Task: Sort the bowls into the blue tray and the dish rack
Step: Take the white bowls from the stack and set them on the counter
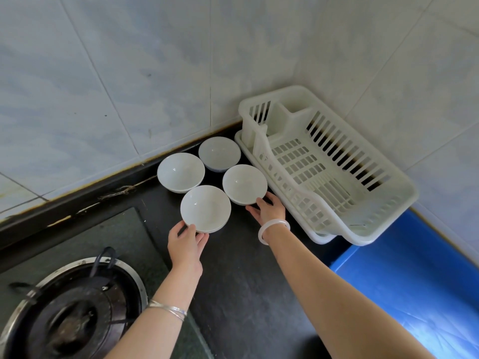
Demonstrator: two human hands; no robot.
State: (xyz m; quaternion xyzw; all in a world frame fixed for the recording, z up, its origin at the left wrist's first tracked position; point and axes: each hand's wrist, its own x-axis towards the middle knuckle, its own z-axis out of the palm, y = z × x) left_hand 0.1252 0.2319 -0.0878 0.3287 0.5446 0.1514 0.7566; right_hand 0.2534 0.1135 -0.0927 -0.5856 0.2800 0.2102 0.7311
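Several white bowls stand close together on the dark counter. My left hand [186, 242] grips the near rim of the nearest bowl [205, 207], thumb on its edge and fingers under it. My right hand [268, 209] holds the near rim of the right bowl [245, 183], thumb over the edge. Behind them stand the left bowl [180, 171] and the back bowl [219, 152], both untouched. The white plastic dish rack [334, 203] sits in the corner to the right with nothing in it. The blue tray [414, 268] lies at the right, in front of the rack.
A gas burner [72, 309] with a metal ring is set in the counter at the lower left. Tiled walls meet in a corner behind the bowls and the rack. Dark counter [246, 294] shows between my forearms.
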